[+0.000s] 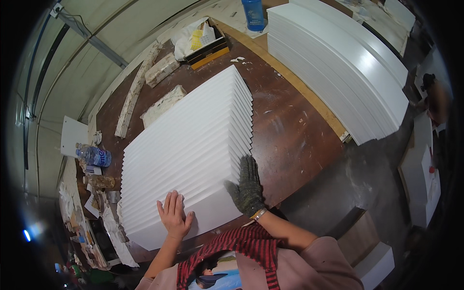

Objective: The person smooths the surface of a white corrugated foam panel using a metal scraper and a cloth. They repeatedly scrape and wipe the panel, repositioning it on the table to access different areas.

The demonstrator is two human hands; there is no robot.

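A fanned stack of white boards [179, 150] lies on the brown table in front of me, its edges stepped like stairs from near to far. My bare left hand [175, 215] rests flat on the nearest board, fingers stretched out and slightly spread. On my right hand [249, 189] is a dark grey-green knitted glove. That palm lies against the right side of the stack near its front corner, with the fingers straight and pointing away from me and the thumb apart. Neither hand grips anything.
A second, taller stack of white panels [333, 67] stands at the right on the table's yellow-edged far side [290, 87]. Behind are a blue bottle [253, 17], a box [208, 53] and worn blocks [162, 70]. A water bottle [94, 156] and jar [100, 181] stand left. Someone is at the far right.
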